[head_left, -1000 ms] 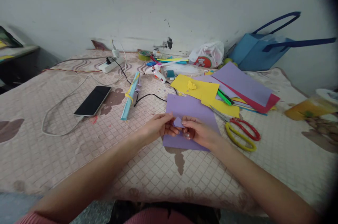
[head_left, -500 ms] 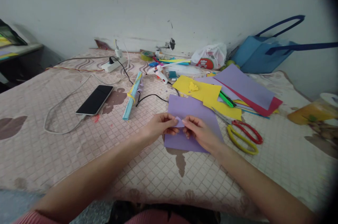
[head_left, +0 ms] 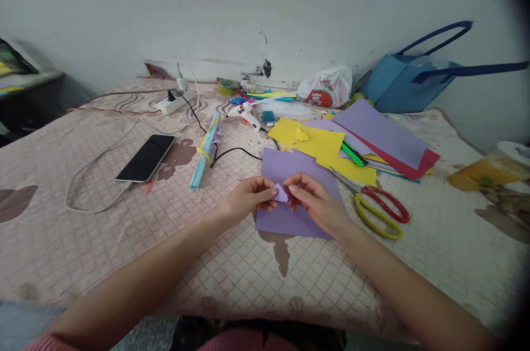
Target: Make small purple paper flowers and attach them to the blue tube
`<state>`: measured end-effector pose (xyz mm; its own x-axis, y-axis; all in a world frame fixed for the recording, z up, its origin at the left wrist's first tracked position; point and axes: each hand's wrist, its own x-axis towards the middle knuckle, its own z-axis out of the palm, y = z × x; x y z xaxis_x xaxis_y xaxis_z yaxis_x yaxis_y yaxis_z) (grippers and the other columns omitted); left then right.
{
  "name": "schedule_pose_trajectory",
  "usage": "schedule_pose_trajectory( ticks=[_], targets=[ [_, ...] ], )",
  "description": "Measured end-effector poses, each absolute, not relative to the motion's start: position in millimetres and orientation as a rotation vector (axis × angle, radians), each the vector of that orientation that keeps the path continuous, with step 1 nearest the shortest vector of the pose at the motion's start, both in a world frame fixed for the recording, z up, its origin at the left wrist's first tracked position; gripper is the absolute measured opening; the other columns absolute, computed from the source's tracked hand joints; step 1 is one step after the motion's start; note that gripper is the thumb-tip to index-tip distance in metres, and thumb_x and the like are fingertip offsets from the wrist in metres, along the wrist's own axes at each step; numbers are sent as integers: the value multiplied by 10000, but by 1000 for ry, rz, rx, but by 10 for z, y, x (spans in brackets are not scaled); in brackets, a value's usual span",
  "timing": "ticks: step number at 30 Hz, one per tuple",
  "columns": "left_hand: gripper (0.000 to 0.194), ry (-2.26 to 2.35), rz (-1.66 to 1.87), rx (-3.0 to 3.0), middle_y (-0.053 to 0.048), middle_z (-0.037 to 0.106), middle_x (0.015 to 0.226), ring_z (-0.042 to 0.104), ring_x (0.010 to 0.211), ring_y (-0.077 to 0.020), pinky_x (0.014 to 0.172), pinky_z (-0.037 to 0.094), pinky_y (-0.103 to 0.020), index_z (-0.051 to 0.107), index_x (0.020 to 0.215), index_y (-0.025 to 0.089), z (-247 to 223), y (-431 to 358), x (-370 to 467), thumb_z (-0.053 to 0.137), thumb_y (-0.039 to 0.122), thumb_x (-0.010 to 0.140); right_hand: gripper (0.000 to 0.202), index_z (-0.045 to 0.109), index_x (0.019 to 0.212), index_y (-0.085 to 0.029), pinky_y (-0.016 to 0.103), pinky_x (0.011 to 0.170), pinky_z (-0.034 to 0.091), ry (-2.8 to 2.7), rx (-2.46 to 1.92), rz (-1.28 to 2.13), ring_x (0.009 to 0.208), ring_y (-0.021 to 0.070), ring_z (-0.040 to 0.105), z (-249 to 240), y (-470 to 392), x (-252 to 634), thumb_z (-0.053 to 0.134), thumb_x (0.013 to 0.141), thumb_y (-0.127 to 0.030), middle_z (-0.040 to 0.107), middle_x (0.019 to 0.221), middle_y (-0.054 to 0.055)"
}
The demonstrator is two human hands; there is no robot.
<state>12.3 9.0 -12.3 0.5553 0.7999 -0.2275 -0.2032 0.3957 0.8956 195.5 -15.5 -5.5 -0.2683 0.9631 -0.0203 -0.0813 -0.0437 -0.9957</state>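
A small folded piece of purple paper is pinched by my left hand between thumb and fingers. My right hand grips the same piece at its right edge, thumb and fingertips close together. Both hands are just above a larger purple sheet lying flat on the patterned cloth. To the right of that sheet lie scissors with one red and one yellow handle loop. Yellow paper with a small yellow paper flower lies behind the sheet.
Left of my hands lie a light blue paper strip and a phone on a cable. Behind are a white glue gun, a power strip and a green cutter knife. A drink cup lies at the right, near a blue bag.
My right thumb and fingers have shifted slightly on the small purple piece, which now shows a more pointed shape. The whole view has moved a little.
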Motion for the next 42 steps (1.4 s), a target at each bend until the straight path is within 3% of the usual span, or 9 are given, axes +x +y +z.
schedule_pose_trajectory(
  ticks=[13, 18, 23, 33, 42],
  targets=[
    [256, 746, 707, 854, 7, 602, 662, 549, 555, -56, 551, 418, -180, 610, 787, 113, -94, 87, 134, 757, 289, 671, 99, 530, 924, -220, 267, 617, 457, -1554, -1062, 1317, 662, 119, 524, -46, -154, 1974, 555, 841, -267, 549, 793, -1],
    [273, 792, 705, 845, 0, 600, 630, 546, 540, -58, 529, 404, -176, 618, 772, 101, -95, 85, 138, 764, 303, 660, 176, 564, 993, -247, 328, 763, 469, -1926, -1012, 854, 920, 177, 545, -2, -183, 2003, 512, 848, -163, 521, 1035, 59],
    [284, 758, 712, 857, -4, 618, 652, 562, 576, -66, 596, 433, -196, 608, 807, 103, -115, 96, 127, 775, 260, 641, 150, 609, 901, -257, 371, 823, 458, -2104, -964, 477, 960, 197, 546, 38, -183, 2025, 501, 868, -158, 540, 996, 60],
    [262, 784, 700, 1018, 3, 620, 680, 559, 602, -80, 612, 433, -220, 620, 842, 124, -163, 97, 109, 747, 263, 660, 194, 620, 976, -276, 369, 812, 478, -2162, -948, 496, 960, 198, 556, -22, -125, 2062, 508, 863, -165, 551, 1020, 60],
    [259, 776, 705, 971, -8, 632, 727, 582, 665, -92, 658, 444, -227, 646, 864, 128, -163, 91, 126, 741, 268, 668, 111, 633, 922, -257, 340, 770, 483, -2113, -990, 605, 942, 197, 558, 0, -116, 2066, 553, 855, -221, 560, 994, 59]
  ],
)
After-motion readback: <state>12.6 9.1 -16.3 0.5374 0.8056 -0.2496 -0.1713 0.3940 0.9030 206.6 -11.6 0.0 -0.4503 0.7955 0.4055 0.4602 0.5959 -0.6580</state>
